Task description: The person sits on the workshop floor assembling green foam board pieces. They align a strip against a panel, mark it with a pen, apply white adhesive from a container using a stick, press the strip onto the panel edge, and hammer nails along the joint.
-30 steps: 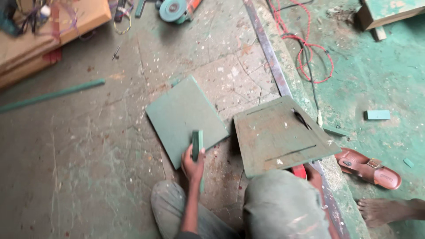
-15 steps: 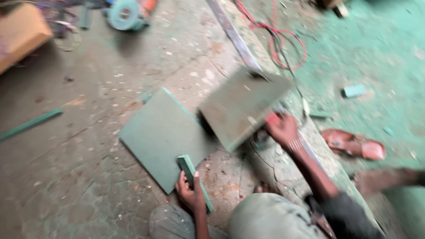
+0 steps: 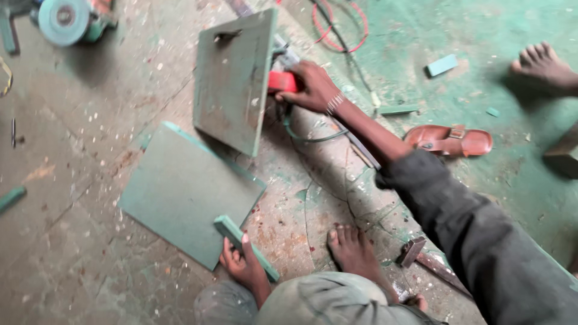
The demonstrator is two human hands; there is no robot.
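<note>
Clasped in the left hand [image 3: 244, 265], fingers curled round its near end, a short green strip [image 3: 245, 247] lies slantwise over the lower corner of a flat green board [image 3: 180, 192]; the board rests on the speckled concrete floor [image 3: 90, 253], so the strip is steadied against a level surface. Above it, a second green board [image 3: 232, 81], scuffed and bearing a dark handle-like fitting near its top edge, stands tilted on edge, its lower corner close to the flat board. This upright pose exposes the far face, where a red power tool [image 3: 283, 81] is mounted; the right hand [image 3: 313, 87], arm stretched forward in a dark sleeve, closes firmly on the tool's body, apparently propping the panel as well. A grey-green cable [image 3: 307, 137] loops from the tool to the floor. Between the two arms a bare foot [image 3: 352, 253] is planted beside a small hammer head [image 3: 410, 251]. Further right lie a brown sandal [image 3: 448, 141] and another person's bare foot [image 3: 545, 66]. At upper left sits a grinder with a green disc [image 3: 63, 21].
</note>
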